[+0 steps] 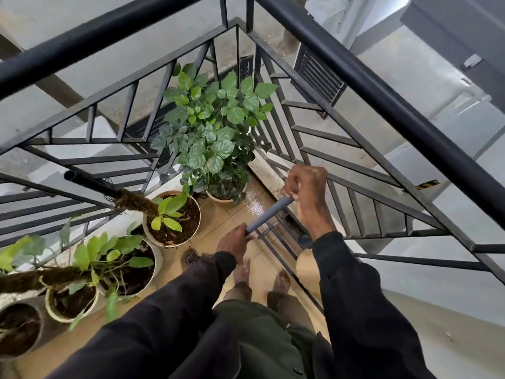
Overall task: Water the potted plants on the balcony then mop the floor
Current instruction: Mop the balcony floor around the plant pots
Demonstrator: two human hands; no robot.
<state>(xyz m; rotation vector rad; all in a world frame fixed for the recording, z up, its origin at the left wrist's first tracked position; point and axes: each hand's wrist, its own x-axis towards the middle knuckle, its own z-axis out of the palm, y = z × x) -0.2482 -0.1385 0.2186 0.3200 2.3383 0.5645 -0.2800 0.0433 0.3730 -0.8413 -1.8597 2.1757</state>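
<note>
Mopping step: judged under way; the soil reads dark in every pot, though the frame does not confirm it is wet.
Left hand [235, 240]: fingers curled round the lower part of the mop handle [269, 214].
Right hand [304, 187]: fist closed round the top end of the same handle.
Mop head [191, 255]: dark strands on the tile, just beside the pots and ahead of the bare feet [281, 280].
Hazard, slip: the floor [254, 206] shines wet; bare soles on it may lose grip.
Hazard, tipping: a wide stroke to the left may strike a pot or a leaning moss pole and spill soil.
Hazard, handle: the top end sits near the railing [369, 86]; a back-swing may knock the bars.
Nearest pot [39, 317]: dark soil and pale roots; any plant is out of frame.
Woven pot [58, 318]: dark soil, few thin leaves.
White pot [158, 258]: dark soil, broad green leaves, a moss pole lying toward the left.
Beige pot [164, 243]: brown soil, yellow-green leaves, a moss pole on a black tube.
Corner pot [221, 199]: dense bush with veined leaves; soil hidden.
</note>
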